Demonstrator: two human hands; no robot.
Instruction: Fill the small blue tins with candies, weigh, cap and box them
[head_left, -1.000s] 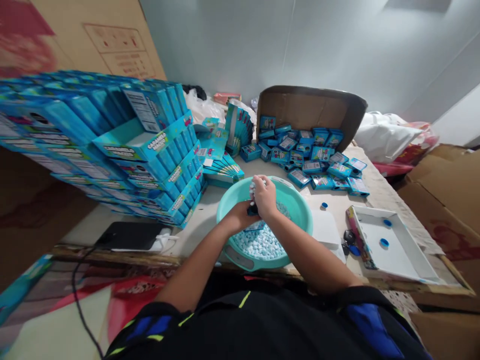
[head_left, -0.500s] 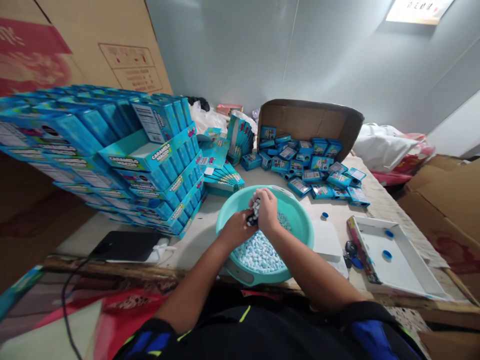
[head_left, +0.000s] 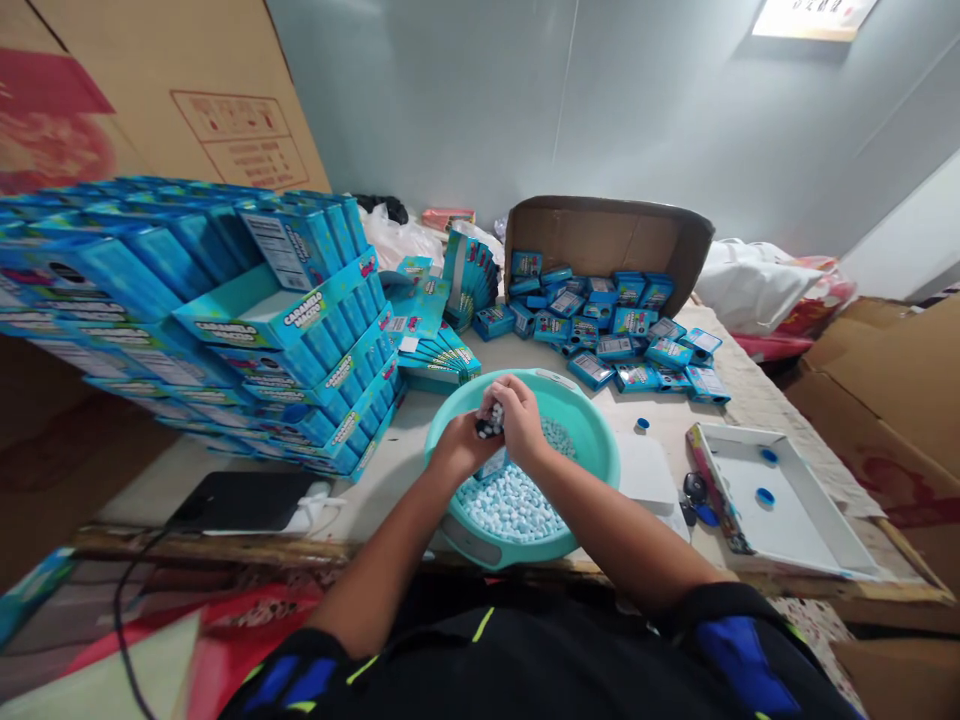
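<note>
Both hands meet over a turquoise basin (head_left: 600, 440) holding small pale blue and white candies (head_left: 514, 505). My left hand (head_left: 459, 448) is closed around a black, funnel-like piece (head_left: 489, 429), its shape partly covered by fingers. Just beneath it shows part of a small blue-and-white box (head_left: 493, 464), which seems to be in the same grip. Curled over the black piece, my right hand (head_left: 521, 415) holds a cluster of candies (head_left: 496, 410) against its top.
Stacked trays of blue candy boxes (head_left: 300, 330) rise at left. A tipped carton (head_left: 607, 230) spills small blue boxes (head_left: 615, 345) behind the basin. To the right are a white tray (head_left: 806, 515) with blue caps and a white block (head_left: 645, 475). A black device (head_left: 232, 500) lies at front left.
The view has shifted slightly. My hands have moved a little left over the basin, and the box beneath my left hand now shows. Fewer candies are visible between my hands.
</note>
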